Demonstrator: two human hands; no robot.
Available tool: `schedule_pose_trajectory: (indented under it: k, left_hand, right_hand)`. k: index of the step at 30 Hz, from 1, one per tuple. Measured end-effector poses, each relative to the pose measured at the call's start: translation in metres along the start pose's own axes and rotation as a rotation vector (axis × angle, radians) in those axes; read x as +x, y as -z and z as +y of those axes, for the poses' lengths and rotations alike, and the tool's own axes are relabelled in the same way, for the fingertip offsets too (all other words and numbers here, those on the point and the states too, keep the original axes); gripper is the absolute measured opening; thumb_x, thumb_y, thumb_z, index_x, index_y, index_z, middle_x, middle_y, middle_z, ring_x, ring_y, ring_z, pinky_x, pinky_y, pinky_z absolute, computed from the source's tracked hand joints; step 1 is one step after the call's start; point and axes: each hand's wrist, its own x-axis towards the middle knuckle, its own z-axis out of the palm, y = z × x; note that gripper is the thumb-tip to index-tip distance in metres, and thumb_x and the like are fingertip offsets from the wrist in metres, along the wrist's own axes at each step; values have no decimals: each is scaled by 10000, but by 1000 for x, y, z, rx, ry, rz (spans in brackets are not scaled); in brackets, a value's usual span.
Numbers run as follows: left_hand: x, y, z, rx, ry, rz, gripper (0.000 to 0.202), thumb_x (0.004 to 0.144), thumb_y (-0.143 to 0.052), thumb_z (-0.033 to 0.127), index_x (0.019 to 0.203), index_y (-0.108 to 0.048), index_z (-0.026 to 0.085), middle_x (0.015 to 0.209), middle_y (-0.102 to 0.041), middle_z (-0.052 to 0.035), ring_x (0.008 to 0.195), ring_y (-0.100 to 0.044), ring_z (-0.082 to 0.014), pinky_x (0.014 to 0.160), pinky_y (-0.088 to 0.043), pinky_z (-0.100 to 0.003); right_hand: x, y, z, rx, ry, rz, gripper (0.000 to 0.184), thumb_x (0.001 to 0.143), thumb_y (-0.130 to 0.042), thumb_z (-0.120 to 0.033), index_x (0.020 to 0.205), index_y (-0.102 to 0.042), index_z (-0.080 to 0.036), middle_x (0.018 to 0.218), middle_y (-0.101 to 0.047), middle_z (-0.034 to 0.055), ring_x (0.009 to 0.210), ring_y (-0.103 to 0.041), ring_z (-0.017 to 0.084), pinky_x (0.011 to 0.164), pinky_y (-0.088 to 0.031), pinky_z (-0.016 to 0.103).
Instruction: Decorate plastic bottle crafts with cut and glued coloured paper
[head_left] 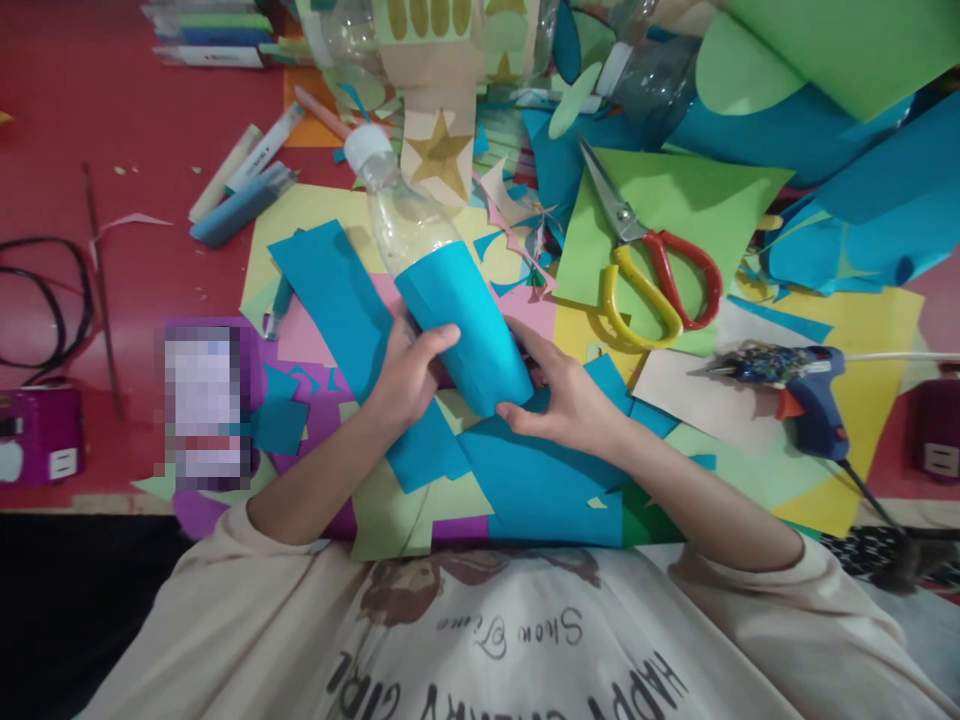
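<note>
A clear plastic bottle [420, 222] with a white cap lies tilted between my hands, its cap end pointing away to the upper left. Blue paper [469, 320] is wrapped around its lower part. My left hand [412, 372] grips the wrapped side, thumb on top and the other fingers hidden underneath. At the base end, my right hand [559, 390] holds the bottle with its thumb near the bottom edge. Beneath and beside the bottle are a blue paper strip [330, 300] and a larger blue sheet [555, 490].
Scissors [626, 225] with red and yellow handles rest on a green sheet [697, 185] to the right. A blue glue gun [817, 400] lies further right. Markers [244, 205], paper scraps and a phone [208, 400] are on the left. More plastic bottles [652, 80] stand at the back.
</note>
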Motion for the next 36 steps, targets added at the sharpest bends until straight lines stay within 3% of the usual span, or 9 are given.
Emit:
schedule_pose_trajectory:
  k: [4, 8, 14, 18, 21, 25, 29, 32, 36]
  left_hand:
    - [8, 7, 8, -28, -117, 84, 525, 663, -750, 416, 1133, -599, 238, 1088, -696, -43, 1222, -573, -306, 1027, -475, -445]
    - [14, 15, 6, -70, -34, 84, 443, 648, -782, 442, 1025, -638, 260, 1096, -714, -3, 1289, -527, -317, 1044, -475, -444]
    - [23, 17, 8, -125, -61, 125, 305, 720, -727, 462, 937, -649, 262, 1191, -690, -4, 1351, -475, -280, 1051, -485, -413]
    - [27, 18, 14, -78, -67, 143, 226, 825, -592, 450, 956, -653, 275, 1200, -684, -15, 1348, -479, -265, 1052, -486, -404]
    - [29, 23, 18, -58, -91, 112, 181, 833, -587, 389, 946, -640, 259, 1215, -665, -22, 1335, -489, -224, 1115, -418, -374]
    - [35, 35, 21, -24, -109, 25, 217, 724, -712, 304, 909, -651, 211, 1142, -667, -62, 1321, -500, -226, 1150, -363, -353]
    - [41, 48, 29, 93, -150, 38, 263, 717, -748, 368, 930, -674, 234, 1132, -664, -71, 1286, -519, -279, 1105, -390, -417]
    - [44, 59, 41, 316, -286, 115, 276, 739, -764, 406, 954, -683, 253, 1104, -654, -18, 1233, -516, -290, 1114, -346, -457]
    - [46, 74, 53, 697, -414, 239, 351, 663, -854, 259, 952, -655, 245, 1170, -591, 33, 1374, -292, -316, 1239, -44, -441]
  right_hand:
    - [-3, 0, -1, -28, 13, -40, 805, 793, -612, -482, 1485, -325, -187, 1287, -609, 179, 1106, -601, 336, 836, -556, 480]
    - [-3, 0, -2, -43, 31, -41, 799, 834, -570, -566, 1490, -324, -182, 1258, -620, 184, 1099, -609, 334, 871, -553, 508]
    - [-1, -4, 1, -129, 135, 118, 879, 765, -572, -745, 1436, -391, -207, 1430, -474, 184, 1314, -486, 358, 1026, -490, 536]
    - [3, 2, 8, -175, 53, 354, 700, 796, -612, -669, 1325, -443, -243, 1210, -575, 163, 1051, -615, 308, 827, -567, 495]
    - [7, 10, 12, -120, 10, 533, 432, 896, -549, -549, 1214, -452, -273, 911, -601, 80, 743, -592, 224, 664, -551, 433]
    - [9, 15, 12, 29, 32, 575, 224, 952, -456, -467, 1096, -478, -297, 881, -612, 62, 776, -601, 215, 712, -552, 436]
    - [9, 16, 12, 67, 20, 544, 252, 938, -462, -494, 1053, -552, -288, 888, -616, 64, 812, -613, 216, 770, -559, 464]
    - [10, 17, 13, 107, 24, 531, 292, 937, -460, -520, 1062, -570, -280, 842, -592, 41, 774, -612, 195, 735, -565, 435]
    - [10, 18, 15, 134, 21, 488, 296, 940, -466, -539, 1016, -550, -265, 826, -583, 34, 731, -615, 179, 676, -558, 385]
